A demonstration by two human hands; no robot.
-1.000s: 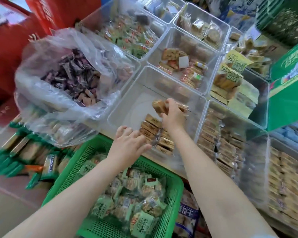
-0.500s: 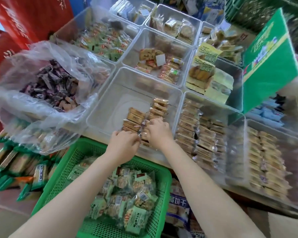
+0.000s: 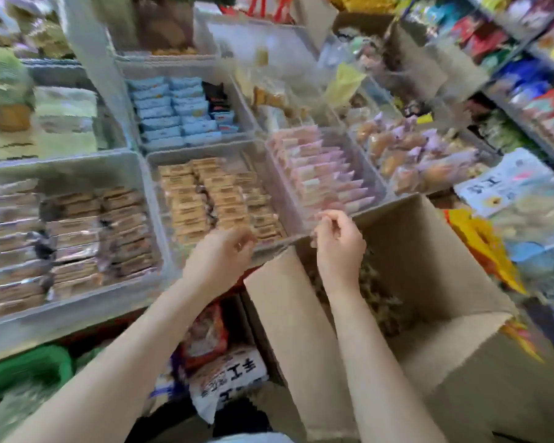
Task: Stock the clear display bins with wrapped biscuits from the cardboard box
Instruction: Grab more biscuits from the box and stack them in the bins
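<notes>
The open cardboard box (image 3: 429, 282) stands low at the right, with wrapped biscuits (image 3: 378, 298) lying loose inside it. My right hand (image 3: 339, 241) hovers over the box's far left corner, fingers loosely curled, with nothing visible in it. My left hand (image 3: 221, 257) hangs just left of the box, at the front rim of a clear bin (image 3: 160, 161) that holds rows of tan wrapped biscuits (image 3: 218, 199). Its fingers are also loosely curled and hold nothing. The whole view is motion-blurred.
Left of the tan bin is a bin of brown wrapped biscuits (image 3: 77, 235). A bin of pink packets (image 3: 320, 174) sits right of it, blue packets (image 3: 176, 113) behind. Shelves of snacks (image 3: 525, 75) rise at the right. A green basket (image 3: 26, 369) and snack bags (image 3: 224, 372) lie below.
The view has swung right, away from the sparse bin and green basket. Both hands have left the biscuits in that bin and now hang by the cardboard box.
</notes>
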